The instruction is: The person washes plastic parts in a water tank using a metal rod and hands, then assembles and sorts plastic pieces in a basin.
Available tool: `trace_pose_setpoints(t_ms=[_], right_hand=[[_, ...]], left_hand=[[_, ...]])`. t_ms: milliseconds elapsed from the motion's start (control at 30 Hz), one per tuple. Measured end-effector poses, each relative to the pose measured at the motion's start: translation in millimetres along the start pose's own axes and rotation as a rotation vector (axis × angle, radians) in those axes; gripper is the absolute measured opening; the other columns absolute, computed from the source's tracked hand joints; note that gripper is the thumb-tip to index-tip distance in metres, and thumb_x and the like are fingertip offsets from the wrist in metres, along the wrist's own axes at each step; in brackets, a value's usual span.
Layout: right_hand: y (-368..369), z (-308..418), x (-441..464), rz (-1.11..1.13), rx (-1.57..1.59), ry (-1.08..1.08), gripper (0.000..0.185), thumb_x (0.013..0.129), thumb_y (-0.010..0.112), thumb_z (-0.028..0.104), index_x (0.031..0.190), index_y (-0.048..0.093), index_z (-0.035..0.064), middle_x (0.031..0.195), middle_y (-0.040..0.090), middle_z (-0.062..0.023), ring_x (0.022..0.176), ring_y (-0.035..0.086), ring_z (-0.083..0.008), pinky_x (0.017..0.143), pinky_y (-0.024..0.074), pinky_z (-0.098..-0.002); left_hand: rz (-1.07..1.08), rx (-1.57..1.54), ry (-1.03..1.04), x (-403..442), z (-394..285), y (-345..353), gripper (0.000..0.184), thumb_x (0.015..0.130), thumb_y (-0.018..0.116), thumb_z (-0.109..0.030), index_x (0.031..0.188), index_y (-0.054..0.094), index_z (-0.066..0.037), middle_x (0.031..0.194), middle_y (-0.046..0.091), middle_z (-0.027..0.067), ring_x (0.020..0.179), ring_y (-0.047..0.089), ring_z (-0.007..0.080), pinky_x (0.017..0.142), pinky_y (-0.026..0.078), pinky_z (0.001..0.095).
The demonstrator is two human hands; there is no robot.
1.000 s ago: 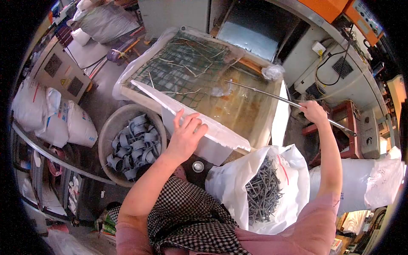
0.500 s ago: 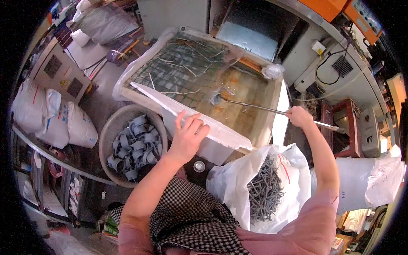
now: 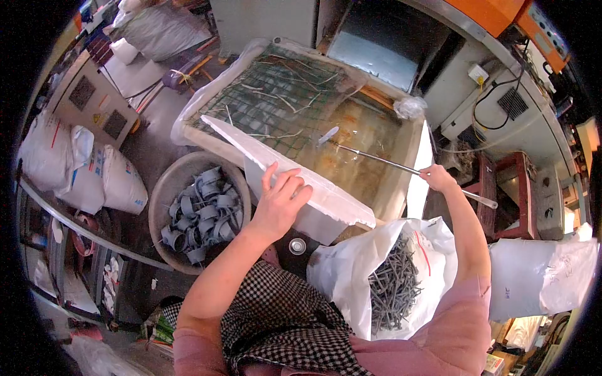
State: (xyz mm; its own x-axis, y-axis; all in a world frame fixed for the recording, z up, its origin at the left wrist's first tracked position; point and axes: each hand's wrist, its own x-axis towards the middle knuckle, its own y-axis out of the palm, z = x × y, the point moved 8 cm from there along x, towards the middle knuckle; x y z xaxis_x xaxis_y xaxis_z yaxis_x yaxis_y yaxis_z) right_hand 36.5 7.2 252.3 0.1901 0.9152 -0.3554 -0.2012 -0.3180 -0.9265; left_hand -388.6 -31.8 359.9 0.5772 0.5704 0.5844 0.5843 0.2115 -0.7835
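My right hand (image 3: 439,178) is closed around a long metal rod (image 3: 389,161). The rod's far end reaches into the murky water (image 3: 354,166) of a large tank (image 3: 396,199), where a small whitish piece (image 3: 328,135) shows at its tip. My left hand (image 3: 281,199) bends its fingers over the edge of a white board (image 3: 332,203) that slants along the tank's near side; its thumb is hidden. Green netting (image 3: 251,100) with pale thin strips on it covers the tank's left part.
Left of the tank stands a round tub (image 3: 157,219) of grey plastic parts (image 3: 204,213). A white sack (image 3: 342,276) of grey pin-like pieces (image 3: 395,288) is close at my right. Filled sacks (image 3: 122,182) sit at left; a dark red frame (image 3: 523,188) and grey machine housings flank the right.
My right hand has shifted slightly left, and the rod's handle end has come lower and nearer. The whitish piece at the tip shows more distinctly. My left hand stays on the board.
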Motion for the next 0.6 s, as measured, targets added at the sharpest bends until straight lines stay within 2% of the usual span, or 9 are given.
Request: trace_pose_setpoints(t_ms=[200, 533, 600], right_hand=[[-14.2, -3.1, 6.2, 0.052, -0.076, 0.010, 0.030, 0.083, 0.058, 0.030, 0.109, 0.064, 0.0166, 0.099, 0.064, -0.0162, 0.092, 0.061, -0.0309, 0.082, 0.0485, -0.0408], [35.9, -1.0, 41.5, 0.088, 0.004, -0.082, 0.028, 0.083, 0.058, 0.031, 0.107, 0.065, 0.0163, 0.099, 0.063, -0.0188, 0.093, 0.061, -0.0329, 0.087, 0.0463, -0.0392], [29.4, 10.8, 42.3, -0.045, -0.005, -0.166, 0.026, 0.082, 0.059, 0.026, 0.103, 0.066, 0.0122, 0.088, 0.064, -0.0200, 0.079, 0.063, -0.0323, 0.074, 0.0485, -0.0382]], left_hand=[[0.031, 0.013, 0.011, -3.8, 0.0, -0.3, 0.026, 0.065, 0.062, -0.003, 0.089, 0.058, -0.011, 0.091, 0.053, 0.0033, 0.106, 0.051, 0.0224, 0.102, 0.021, 0.0507], [0.065, 0.013, 0.014, -5.6, 0.2, -0.1, 0.026, 0.068, 0.062, -0.005, 0.092, 0.057, -0.010, 0.093, 0.053, 0.0036, 0.106, 0.050, 0.0230, 0.102, 0.021, 0.0510], [0.062, 0.016, 0.018, -5.0, 1.6, 1.2, 0.026, 0.068, 0.062, -0.005, 0.093, 0.057, -0.010, 0.094, 0.053, 0.0036, 0.106, 0.050, 0.0230, 0.102, 0.021, 0.0511]])
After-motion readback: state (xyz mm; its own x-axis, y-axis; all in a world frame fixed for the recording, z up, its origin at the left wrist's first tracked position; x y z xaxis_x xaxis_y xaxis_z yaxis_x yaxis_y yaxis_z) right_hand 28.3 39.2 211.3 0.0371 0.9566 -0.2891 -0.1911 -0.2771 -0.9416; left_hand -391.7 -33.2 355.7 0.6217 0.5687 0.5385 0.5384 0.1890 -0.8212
